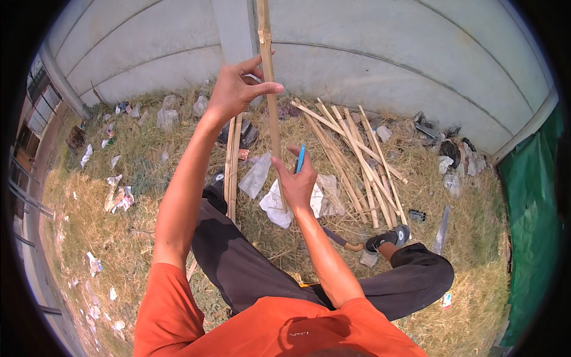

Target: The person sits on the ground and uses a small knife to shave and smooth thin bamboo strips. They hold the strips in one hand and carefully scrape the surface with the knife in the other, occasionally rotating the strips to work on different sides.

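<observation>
the left hand [244, 86] is closed on the upper part of a bamboo strip [272, 116], thumb in front, just below a knobbly node. the strip stands nearly upright before the person, its lower part running past the right hand [299, 181], which is curled round a slim blue tool [300, 157], thumb against the strip.

to the right, more bamboo strips [351, 143] lie crossed in a loose pile on the dry grass [476, 268], reaching to the sandal [401, 234] on the right foot. two long strips [232, 169] lie beside the left leg. a clear plastic sheet [256, 176] and a white sheet [275, 207] lie close around the strip's lower end. a grey blade [441, 231] rests beyond the sandal; litter [121, 196] dots the left. a concrete wall [386, 65] closes off the front, a green tarp [532, 184] the right.
</observation>
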Demonstrator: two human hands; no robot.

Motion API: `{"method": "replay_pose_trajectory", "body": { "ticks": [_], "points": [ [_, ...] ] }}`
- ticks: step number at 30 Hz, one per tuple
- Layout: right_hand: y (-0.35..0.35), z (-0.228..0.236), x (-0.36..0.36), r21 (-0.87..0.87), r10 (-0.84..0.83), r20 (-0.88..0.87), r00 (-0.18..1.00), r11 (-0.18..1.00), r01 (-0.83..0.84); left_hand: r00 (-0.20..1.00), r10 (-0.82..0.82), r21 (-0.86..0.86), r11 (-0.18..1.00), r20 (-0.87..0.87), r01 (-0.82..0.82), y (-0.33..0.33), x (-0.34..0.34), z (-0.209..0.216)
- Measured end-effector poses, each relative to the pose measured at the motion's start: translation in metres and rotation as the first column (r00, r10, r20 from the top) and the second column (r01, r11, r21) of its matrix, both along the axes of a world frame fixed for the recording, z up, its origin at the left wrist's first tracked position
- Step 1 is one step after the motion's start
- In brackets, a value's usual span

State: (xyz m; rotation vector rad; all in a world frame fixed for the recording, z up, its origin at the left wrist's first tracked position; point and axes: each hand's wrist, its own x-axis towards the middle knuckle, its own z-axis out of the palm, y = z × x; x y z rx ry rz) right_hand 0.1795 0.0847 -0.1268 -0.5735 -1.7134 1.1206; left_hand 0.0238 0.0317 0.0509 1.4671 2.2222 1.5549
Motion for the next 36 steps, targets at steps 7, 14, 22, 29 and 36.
{"method": "replay_pose_trajectory", "body": {
  "ticks": [7, 14, 22, 29, 36],
  "points": [
    [-0.008, 0.015, 0.007, -0.053, 0.159, 0.053, 0.986, 0.986, -0.156, 0.995, -0.053, 0.069, 0.996, 0.083, 0.047, -0.01, 0.025, 0.006],
    [-0.022, 0.016, 0.035, -0.055, 0.328, 0.005, 0.945, 0.943, -0.327, 0.98, -0.048, 0.066, 0.997, 0.194, 0.036, -0.015, 0.018, -0.011],
    [-0.017, 0.004, 0.04, 0.055, 0.181, -0.001, 0.984, 0.982, -0.18, 0.986, -0.01, -0.107, 0.994, 0.167, 0.028, -0.01, 0.028, -0.018],
    [-0.017, -0.009, 0.055, -0.101, 0.373, -0.017, 0.928, 0.923, -0.372, 0.778, -0.419, 0.146, 0.905, 0.468, 0.4, -0.021, 0.017, -0.032],
    [-0.006, -0.015, 0.053, -0.196, 0.398, 0.08, 0.914, 0.905, -0.377, 0.727, -0.475, 0.239, 0.88, 0.496, 0.411, -0.017, 0.013, -0.062]
  ]
}}
